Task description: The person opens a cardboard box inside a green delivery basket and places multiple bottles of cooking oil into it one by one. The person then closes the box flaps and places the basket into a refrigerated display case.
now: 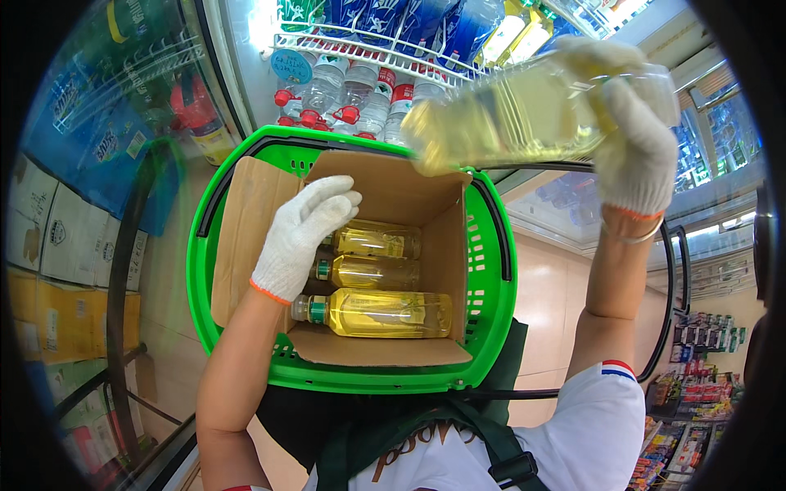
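Note:
My right hand (629,123), in a white knit glove, grips a large clear bottle of yellow liquid (522,113), tilted and blurred, at the upper right in front of the fridge shelves. My left hand (304,233), gloved too, is over the left side of an open cardboard box (387,178); its fingers are together and whatever lies under them is hidden. The box stands in a green plastic basket (356,380). Three bottles of yellow drink (390,313) with green neck labels lie on their sides in the box.
Beyond the basket, a wire fridge shelf (374,55) holds blue-labelled bottles, with red-capped water bottles (347,113) below. Glass doors with black frames flank both sides. Stacked cartons (80,239) show at left, and shelves of small packaged goods (694,393) at lower right.

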Demonstrator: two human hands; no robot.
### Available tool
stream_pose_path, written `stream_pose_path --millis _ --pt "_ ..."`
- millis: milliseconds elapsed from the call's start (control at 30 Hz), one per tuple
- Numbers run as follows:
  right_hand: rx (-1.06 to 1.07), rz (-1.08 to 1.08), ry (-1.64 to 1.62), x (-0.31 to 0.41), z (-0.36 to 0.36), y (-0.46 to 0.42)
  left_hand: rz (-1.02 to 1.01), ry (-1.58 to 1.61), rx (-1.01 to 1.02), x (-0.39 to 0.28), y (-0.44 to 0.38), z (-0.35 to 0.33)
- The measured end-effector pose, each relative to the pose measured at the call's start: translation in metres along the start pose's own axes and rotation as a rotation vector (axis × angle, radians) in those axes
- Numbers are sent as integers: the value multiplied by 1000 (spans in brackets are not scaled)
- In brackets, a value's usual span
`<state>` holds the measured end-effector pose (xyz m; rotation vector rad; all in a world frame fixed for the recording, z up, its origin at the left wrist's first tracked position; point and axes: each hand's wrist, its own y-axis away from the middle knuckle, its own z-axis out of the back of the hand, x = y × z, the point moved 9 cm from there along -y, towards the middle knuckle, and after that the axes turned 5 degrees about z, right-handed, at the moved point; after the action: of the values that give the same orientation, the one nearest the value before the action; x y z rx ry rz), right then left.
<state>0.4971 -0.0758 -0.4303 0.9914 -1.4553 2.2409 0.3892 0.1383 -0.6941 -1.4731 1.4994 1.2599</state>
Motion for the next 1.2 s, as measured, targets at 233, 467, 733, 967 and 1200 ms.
stream_pose_path --millis 233,467,733,967,1200 --pt "-431 123 240 -85 78 -31 -18 -63 85 2 2 -11" --pt "-605 40 290 -194 114 -58 59 -17 12 2 0 0" --pt "-445 -53 360 -261 140 -113 60 -9 40 5 -1 -4" --pt "-382 -398 1252 -249 113 -93 56 -14 15 3 0 0" --pt "-487 -700 0 -350 87 -44 25 -40 25 -5 6 -6"
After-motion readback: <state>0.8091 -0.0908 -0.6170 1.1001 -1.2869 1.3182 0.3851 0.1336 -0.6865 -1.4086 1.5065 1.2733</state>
